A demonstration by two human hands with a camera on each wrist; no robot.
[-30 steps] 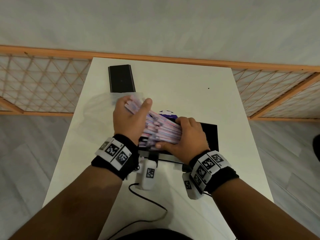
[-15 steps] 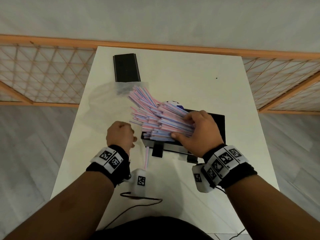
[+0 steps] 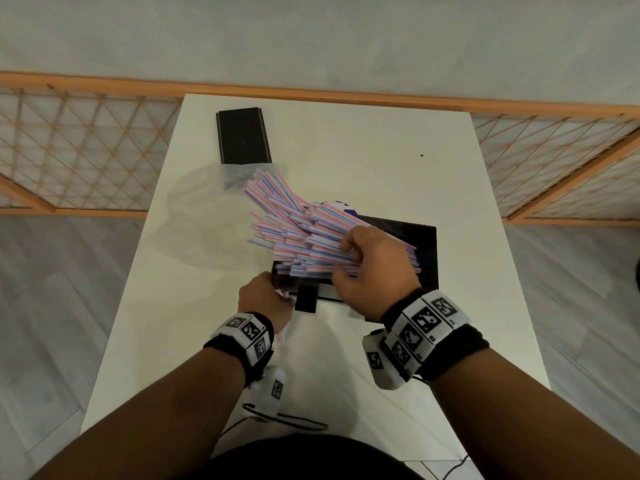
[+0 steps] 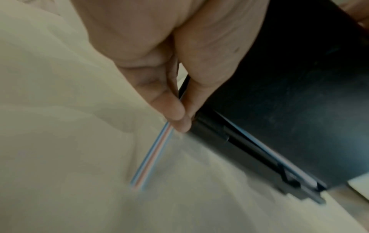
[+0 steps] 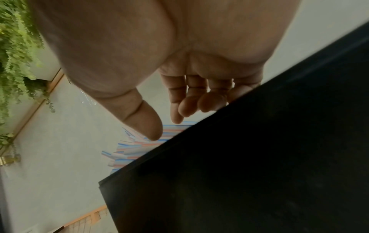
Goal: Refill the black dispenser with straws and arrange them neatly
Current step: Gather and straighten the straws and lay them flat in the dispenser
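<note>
Partway: we see the right hand (image 3: 375,275) clasping the fanned straws (image 3: 294,230) heaped askew in the black dispenser (image 3: 424,244), many overhanging its left end; the left hand (image 3: 265,303) pinches one stray straw (image 4: 151,156) beside its front corner. Levelling and aligning remain, we judge.

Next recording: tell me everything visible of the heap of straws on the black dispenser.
The heap of straws is a loose fan of thin, plastic-looking tubes striped pink, blue and white. It lies slanted across the open top of the black dispenser, not settled inside; far ends splay unevenly toward a clear plastic bag. The right hand grips its near side, fingers curled over it. The left hand pinches one stray straw apart from it.
</note>
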